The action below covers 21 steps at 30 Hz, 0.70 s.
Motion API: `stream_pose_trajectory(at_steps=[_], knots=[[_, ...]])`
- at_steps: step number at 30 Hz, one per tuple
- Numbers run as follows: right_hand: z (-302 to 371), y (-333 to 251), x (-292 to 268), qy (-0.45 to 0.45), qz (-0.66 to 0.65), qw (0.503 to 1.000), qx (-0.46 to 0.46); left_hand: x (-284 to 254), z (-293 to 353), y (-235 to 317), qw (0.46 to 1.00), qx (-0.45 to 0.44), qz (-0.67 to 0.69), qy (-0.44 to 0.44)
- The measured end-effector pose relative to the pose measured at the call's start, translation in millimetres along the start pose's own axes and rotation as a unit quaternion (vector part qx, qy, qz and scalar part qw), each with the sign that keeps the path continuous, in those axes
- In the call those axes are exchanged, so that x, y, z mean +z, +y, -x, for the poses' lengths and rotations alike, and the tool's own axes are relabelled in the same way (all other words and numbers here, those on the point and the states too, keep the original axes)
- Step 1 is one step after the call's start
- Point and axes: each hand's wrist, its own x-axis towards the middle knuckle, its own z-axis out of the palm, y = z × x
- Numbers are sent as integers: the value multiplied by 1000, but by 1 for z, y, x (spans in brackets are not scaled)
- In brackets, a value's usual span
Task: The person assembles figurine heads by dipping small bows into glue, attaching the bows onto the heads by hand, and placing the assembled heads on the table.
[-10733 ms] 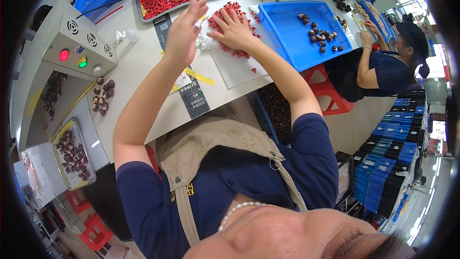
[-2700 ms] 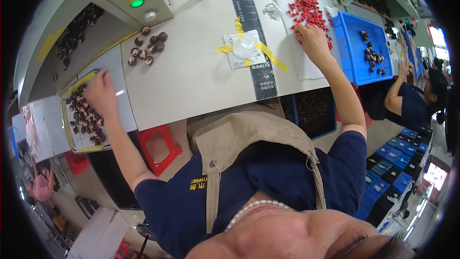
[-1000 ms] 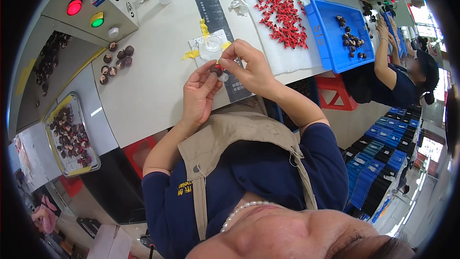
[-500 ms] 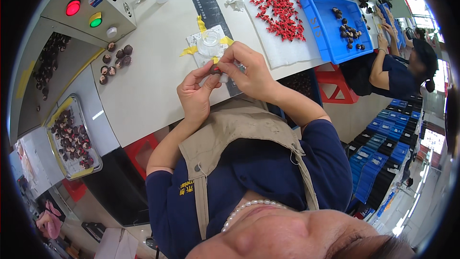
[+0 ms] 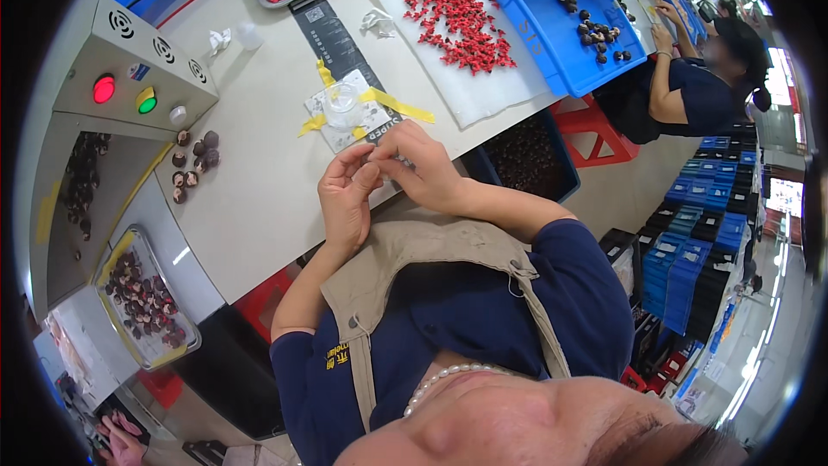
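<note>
My left hand (image 5: 347,198) is closed, thumb and fingertips pinched together in front of my apron at the table's near edge. My right hand (image 5: 423,168) meets it there, its fingers also pinched, tips touching those of the left. Whatever lies between the fingertips is hidden by them. Just beyond the hands, a clear round plastic dish (image 5: 343,103) sits on a small white plate (image 5: 321,125). Strips of yellow tape (image 5: 392,104) hold this to the table. Several dark brown balls (image 5: 207,155) with pale patches lie to the left.
Red-and-black small pieces (image 5: 457,22) cover a white sheet; more fill a tray (image 5: 267,0) at the back. A blue bin (image 5: 552,69) at right holds brown balls. A machine with lit buttons (image 5: 129,78) and a metal tray (image 5: 185,328) stand left. A co-worker (image 5: 699,78) sits at right.
My view has shifted, so the table appears turned and farther left. Earlier, a dark brown ball with a red spot showed between my fingertips; now the fingers cover that place.
</note>
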Motion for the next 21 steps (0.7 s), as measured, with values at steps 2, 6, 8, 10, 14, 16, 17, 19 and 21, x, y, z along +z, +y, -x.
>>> stream_pose_trajectory(at_steps=[2,6,8,10,14,16,17,19,21], knots=[[-2,-4,-14,5,-1,1000,0,-3,-2,1,999,-12,39,5],[-7,24,-52,75,156,985,18,-1,-2,10,997,-16,69,17],[-16,51,-74,90,237,967,3,-8,3,18,998,1,50,34],[-24,81,-94,93,303,949,0,-21,7,29,997,62,29,37],[-40,101,-106,84,342,936,15,-78,31,67,967,214,23,133],[-48,107,-105,65,347,936,7,-126,56,95,929,287,31,230],[-49,110,-105,60,355,933,4,-146,70,111,894,319,13,315],[-54,111,-103,39,365,930,-7,-180,101,139,810,396,-105,419],[-56,105,-102,31,375,926,-33,-234,130,160,664,400,-338,534]])
